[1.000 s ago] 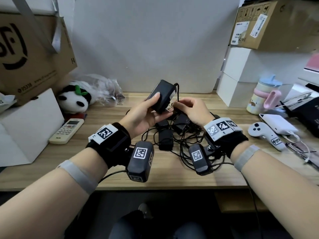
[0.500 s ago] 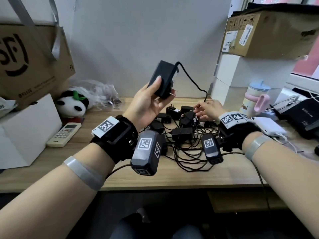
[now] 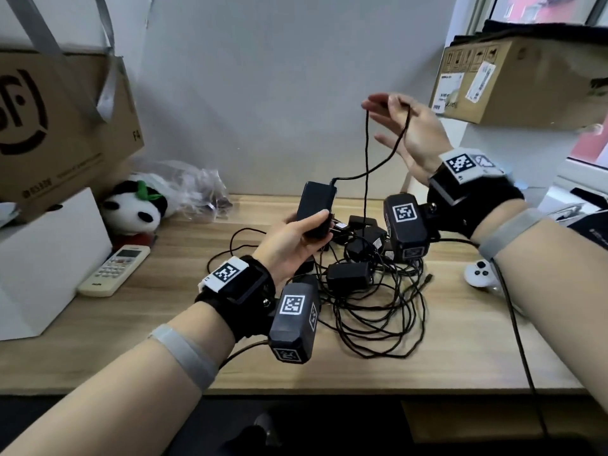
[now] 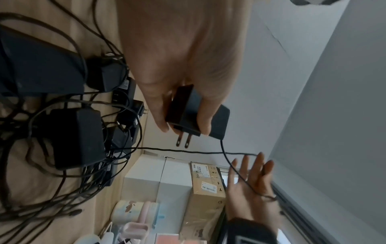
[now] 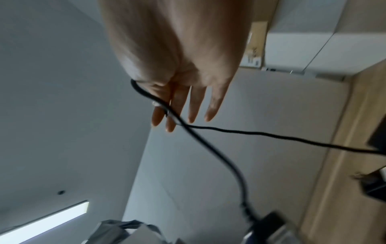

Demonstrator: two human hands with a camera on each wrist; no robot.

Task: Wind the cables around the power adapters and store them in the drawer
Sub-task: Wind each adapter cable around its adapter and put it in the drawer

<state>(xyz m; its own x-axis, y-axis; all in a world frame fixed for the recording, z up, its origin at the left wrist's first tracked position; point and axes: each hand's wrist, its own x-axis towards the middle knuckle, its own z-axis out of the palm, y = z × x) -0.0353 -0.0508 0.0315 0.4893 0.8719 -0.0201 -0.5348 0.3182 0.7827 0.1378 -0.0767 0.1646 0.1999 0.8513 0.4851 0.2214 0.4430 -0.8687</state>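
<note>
My left hand grips a black power adapter above the wooden desk; the left wrist view shows its two plug prongs pointing away from the palm. The adapter's thin black cable rises to my right hand, which is raised high on the right. The cable lies draped over that hand between thumb and straight, spread fingers, then drops to the desk. A tangled pile of several more black adapters and their cables lies under both hands. No drawer is in view.
At the left stand a white box, a cardboard box, a panda plush and a white remote. A white game controller lies at the right, with a cardboard box above it.
My right hand has left the pile and risen high, carrying the cable up with it. My left hand has lowered the adapter toward the desk.
</note>
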